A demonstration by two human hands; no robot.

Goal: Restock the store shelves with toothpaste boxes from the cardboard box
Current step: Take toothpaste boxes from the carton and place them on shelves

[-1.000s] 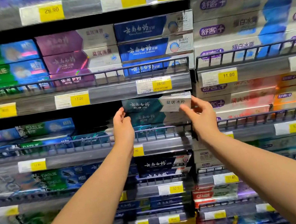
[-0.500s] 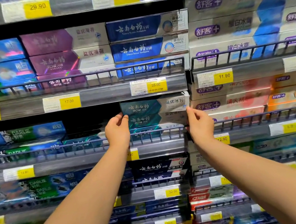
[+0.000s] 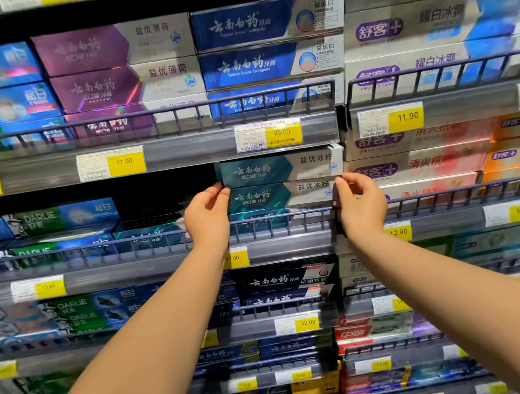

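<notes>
The top teal box [image 3: 281,168] lies flat on the second teal box [image 3: 280,195], and a third teal box [image 3: 257,221] shows partly behind the wire rail [image 3: 143,244]. This stack stands on the middle shelf, just under the price strip [image 3: 267,135] marked 25.00. The cardboard box is not in view.

We judge that the step in hand is to seat and square this stack. To do it well, we should push both ends evenly, so that the top box goes straight back and does not turn. Its right end seems to reach a little past the box under it, so we would slide it slightly to the left until the ends are flush. There is little room under the strip, so we keep the box level and do not lift it. On the right the stack is just beside the neighbouring white boxes [image 3: 417,165]. On the left there is only a dark gap, so a hard push from the right may shift the whole stack.

Our left hand [image 3: 207,217] is at the left end, with its fingertips touching where the two upper boxes meet. Our right hand [image 3: 360,201] is at the right end, thumb against the second box. The fingers of both hands are bent, but we cannot tell if they grip the boxes or only press them. Both forearms are stretched forward and upward, with the wrists in front of the rail and the palms turned toward each other.
</notes>
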